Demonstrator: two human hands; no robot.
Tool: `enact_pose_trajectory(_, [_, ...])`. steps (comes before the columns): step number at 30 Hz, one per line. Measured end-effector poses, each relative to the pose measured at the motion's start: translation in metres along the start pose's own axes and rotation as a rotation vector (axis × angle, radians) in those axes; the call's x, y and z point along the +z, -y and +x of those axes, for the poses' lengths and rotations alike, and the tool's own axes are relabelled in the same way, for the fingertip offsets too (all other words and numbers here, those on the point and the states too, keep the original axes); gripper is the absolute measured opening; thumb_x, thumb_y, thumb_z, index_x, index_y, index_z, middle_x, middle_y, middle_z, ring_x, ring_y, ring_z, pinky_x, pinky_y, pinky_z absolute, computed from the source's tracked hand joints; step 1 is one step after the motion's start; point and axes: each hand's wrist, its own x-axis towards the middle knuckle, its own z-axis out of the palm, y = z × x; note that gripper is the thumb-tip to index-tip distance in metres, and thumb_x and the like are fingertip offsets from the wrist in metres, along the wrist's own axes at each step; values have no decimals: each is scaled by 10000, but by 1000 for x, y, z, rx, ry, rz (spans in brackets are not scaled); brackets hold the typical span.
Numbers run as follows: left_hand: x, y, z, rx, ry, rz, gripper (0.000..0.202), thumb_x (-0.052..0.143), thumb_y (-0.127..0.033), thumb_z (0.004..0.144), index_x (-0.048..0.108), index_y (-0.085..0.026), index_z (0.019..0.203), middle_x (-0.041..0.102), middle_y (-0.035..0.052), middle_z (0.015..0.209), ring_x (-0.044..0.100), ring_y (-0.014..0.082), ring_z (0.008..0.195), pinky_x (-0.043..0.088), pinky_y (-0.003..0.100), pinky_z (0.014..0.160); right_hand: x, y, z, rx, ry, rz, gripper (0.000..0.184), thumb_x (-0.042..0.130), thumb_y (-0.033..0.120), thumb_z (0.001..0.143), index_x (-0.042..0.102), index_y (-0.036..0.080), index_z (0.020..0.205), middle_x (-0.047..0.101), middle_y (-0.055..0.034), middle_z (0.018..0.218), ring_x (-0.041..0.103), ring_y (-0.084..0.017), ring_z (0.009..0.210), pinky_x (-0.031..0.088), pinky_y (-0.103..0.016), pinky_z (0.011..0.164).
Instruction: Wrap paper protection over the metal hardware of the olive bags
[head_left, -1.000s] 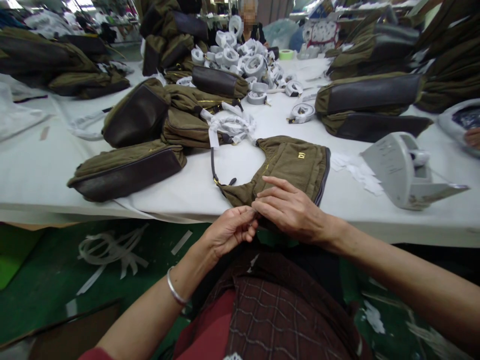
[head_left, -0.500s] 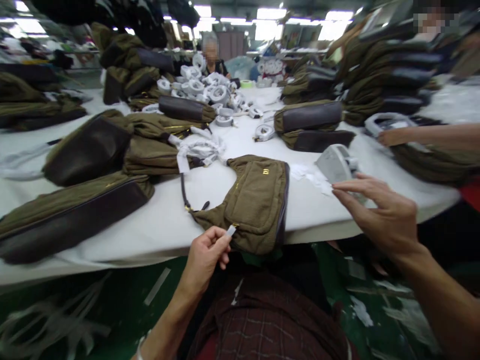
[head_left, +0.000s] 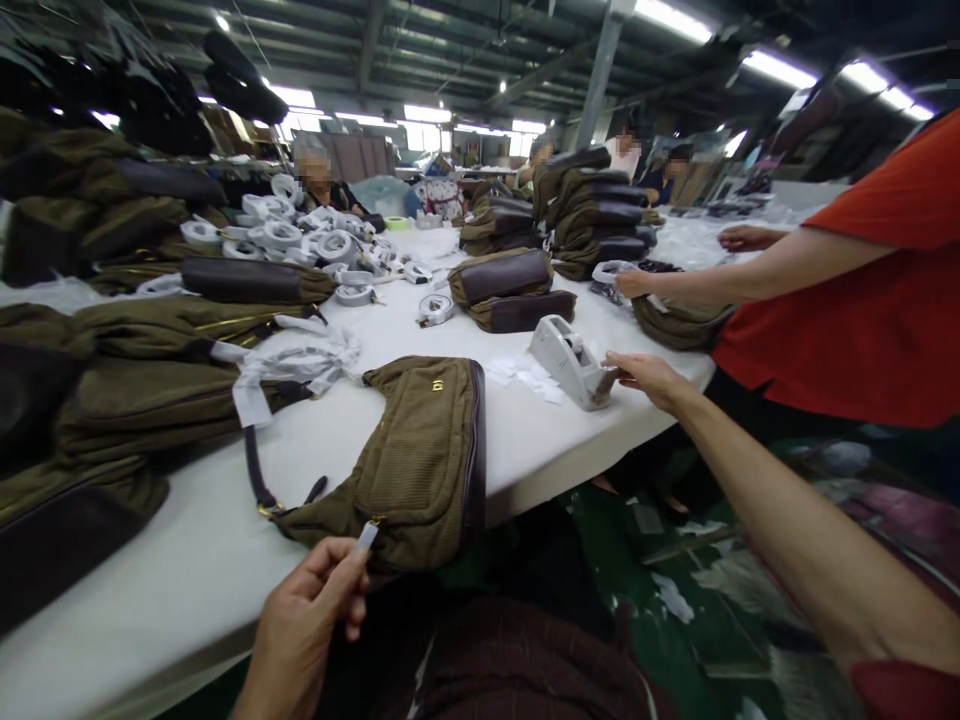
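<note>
An olive corduroy shoulder bag (head_left: 416,450) lies on the near edge of the white table, with dark trim down its right side. At its lower pocket corner, my left hand (head_left: 311,610) pinches a zipper pull (head_left: 367,537) covered in white wrapping between thumb and fingers. The bag's dark strap (head_left: 257,470) loops to the left, part of it wrapped in white. My right hand (head_left: 649,378) reaches to the near right end of a grey tape dispenser (head_left: 570,365). Its fingers are stretched out at that end; no strip of tape can be made out in them.
White paper scraps (head_left: 525,375) lie between bag and dispenser. Olive bags (head_left: 150,400) crowd the left; a stack of bags (head_left: 596,215) stands farther back. White-wrapped rolled straps (head_left: 300,235) are heaped behind. A co-worker in a red top (head_left: 847,300) handles a bag at right.
The view has swung right and up, so the bag appears farther left. My right hand has reached farther out to the dispenser's end. My left hand still pinches the zipper pull.
</note>
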Motion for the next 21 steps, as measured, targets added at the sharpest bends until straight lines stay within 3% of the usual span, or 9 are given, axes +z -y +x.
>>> enact_pose_trajectory(6, [1,0,-1,-16,-3,6,474,830,-555,541,612,-160,686,546,-40,533,453,75,422,347,156,362,14,4,8,22,-90,108,252,793,330,510,682,140,633,666,-37,666,590,-177,714,458,-353,735])
enact_pose_trajectory(13, [1,-5,-3,28,-7,39,437,818,-531,580,617,-155,676,547,-41,545,453,71,433,344,150,375,5,0,-20,-79,-270,180,199,749,330,551,653,176,633,650,-8,643,586,-160,690,465,-286,659])
enact_pose_trajectory(21, [-5,-9,3,-38,62,7,444,834,-514,563,600,-156,681,548,-51,545,448,59,407,332,145,350,9,-28,-29,33,-231,73,119,674,255,601,589,185,557,661,-59,593,654,-197,614,527,-315,598])
